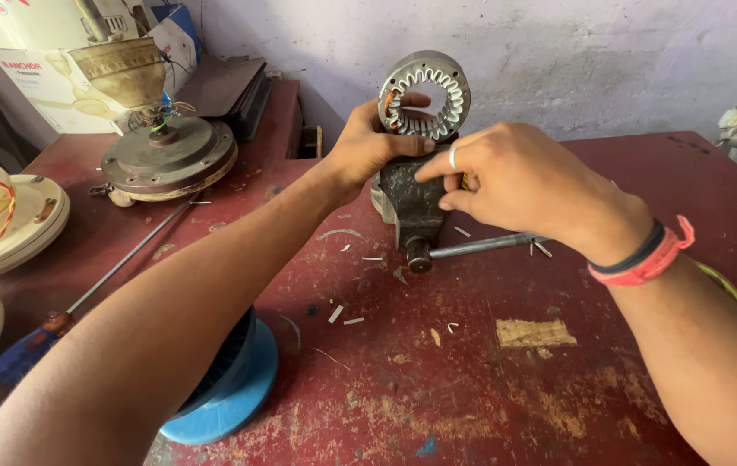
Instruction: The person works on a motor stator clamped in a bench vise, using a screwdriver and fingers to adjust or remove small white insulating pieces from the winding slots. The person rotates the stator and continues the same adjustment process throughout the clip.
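A round metal stator ring (448,82) with toothed inner slots stands upright in a dark bench vise (411,207) at the back middle of the red table. My left hand (368,142) grips the ring's left lower edge, thumb across its face. My right hand (515,177), with a ring on one finger and bands at the wrist, pinches at the vise top just below the stator; what it holds is hidden. The vise's steel handle bar (480,247) sticks out to the right beneath my right hand.
A ceiling-fan motor housing (168,155) with loose wires sits back left. A long screwdriver (109,280) lies diagonally at left. A blue spool (230,397) is under my left forearm. Cream fan parts (6,224) line the left edge. Small white paper slivers (344,316) litter the worn red tabletop (472,380).
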Demonstrator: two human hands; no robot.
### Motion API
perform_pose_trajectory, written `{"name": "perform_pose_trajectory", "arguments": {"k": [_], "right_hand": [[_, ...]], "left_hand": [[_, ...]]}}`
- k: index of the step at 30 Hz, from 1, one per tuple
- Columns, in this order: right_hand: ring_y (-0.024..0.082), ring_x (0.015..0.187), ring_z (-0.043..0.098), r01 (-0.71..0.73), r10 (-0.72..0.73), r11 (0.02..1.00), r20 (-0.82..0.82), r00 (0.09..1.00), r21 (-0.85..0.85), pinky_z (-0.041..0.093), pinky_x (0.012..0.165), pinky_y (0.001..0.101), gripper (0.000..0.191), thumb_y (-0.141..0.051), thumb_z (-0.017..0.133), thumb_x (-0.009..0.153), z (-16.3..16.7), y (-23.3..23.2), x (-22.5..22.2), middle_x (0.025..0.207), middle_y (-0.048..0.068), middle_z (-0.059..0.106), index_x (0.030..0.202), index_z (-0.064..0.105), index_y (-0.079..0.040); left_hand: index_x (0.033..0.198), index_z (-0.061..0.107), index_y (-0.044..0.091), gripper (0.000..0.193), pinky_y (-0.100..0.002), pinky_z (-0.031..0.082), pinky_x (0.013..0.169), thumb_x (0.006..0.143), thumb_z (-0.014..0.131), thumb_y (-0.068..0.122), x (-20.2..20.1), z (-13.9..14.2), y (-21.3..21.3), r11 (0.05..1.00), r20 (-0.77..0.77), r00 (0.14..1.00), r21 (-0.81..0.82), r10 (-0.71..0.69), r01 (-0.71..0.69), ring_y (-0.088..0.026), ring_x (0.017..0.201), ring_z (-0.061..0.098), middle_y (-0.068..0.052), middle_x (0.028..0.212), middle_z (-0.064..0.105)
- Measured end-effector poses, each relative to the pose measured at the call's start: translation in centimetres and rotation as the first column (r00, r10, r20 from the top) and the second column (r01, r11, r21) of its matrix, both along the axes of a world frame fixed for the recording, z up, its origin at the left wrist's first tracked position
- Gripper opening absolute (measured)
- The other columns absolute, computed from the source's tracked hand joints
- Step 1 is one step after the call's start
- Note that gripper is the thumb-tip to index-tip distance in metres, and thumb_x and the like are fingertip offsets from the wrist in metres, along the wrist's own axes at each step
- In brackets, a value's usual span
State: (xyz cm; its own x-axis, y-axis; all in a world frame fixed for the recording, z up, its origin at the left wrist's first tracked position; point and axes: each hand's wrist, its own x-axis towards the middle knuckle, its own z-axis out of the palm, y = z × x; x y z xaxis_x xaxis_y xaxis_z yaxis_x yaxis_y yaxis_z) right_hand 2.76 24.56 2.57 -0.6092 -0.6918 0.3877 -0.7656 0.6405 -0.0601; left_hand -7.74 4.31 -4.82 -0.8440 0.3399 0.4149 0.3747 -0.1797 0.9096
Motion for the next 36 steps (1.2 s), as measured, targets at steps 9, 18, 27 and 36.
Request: {"name": "perform_pose_trajectory", "arguments": {"k": [9,18,27,36], "right_hand": [[0.031,0.055,0.070,0.050,-0.052,0.995,0.012,0.999,0.087,0.054,0.057,0.0419,0.014,-0.015,0.073,0.085,0.5,-0.5,1.1,0.069,0.017,0.074,0.089,0.081,-0.004],[0.029,0.053,0.070,0.050,-0.051,0.998,0.041,0.998,0.024,0.054,0.054,0.0408,0.015,-0.015,0.073,0.084,0.4,-0.8,1.3,0.070,0.018,0.074,0.090,0.080,-0.003],[0.024,0.056,0.073,0.113,-0.112,0.993,0.042,0.993,-0.024,0.056,0.058,0.0378,0.017,-0.011,0.073,0.083,0.0,0.2,0.2,0.071,0.014,0.075,0.096,0.079,-0.004],[0.027,0.059,0.068,0.118,-0.120,0.993,-0.244,0.962,-0.024,0.053,0.058,0.0400,0.028,-0.015,0.072,0.083,-0.8,-0.2,-0.4,0.065,0.009,0.071,0.110,0.081,-0.012]], "left_hand": [[0.121,0.066,0.000,0.052,-0.033,0.059,0.094,0.074,0.087,0.008,-0.2,-0.5,0.3,0.999,-0.041,0.998,-0.012,0.051,-0.052,-0.018,0.103,0.071,-0.009,0.111,0.073],[0.111,0.070,0.002,0.041,-0.033,0.059,0.087,0.073,0.086,0.007,0.5,-0.1,0.3,1.000,0.030,0.999,-0.003,0.015,-0.014,-0.018,0.095,0.070,-0.008,0.101,0.074],[0.111,0.070,0.001,0.034,-0.035,0.051,0.093,0.081,0.066,0.016,0.2,-0.2,-0.3,0.998,0.110,0.994,-0.063,-0.023,0.030,-0.020,0.098,0.065,-0.010,0.100,0.071],[0.114,0.069,0.000,0.041,-0.034,0.043,0.099,0.080,0.061,0.022,-0.4,-0.4,-0.8,0.996,0.067,0.996,-0.066,-0.056,0.060,-0.019,0.103,0.060,-0.007,0.099,0.070]]}}
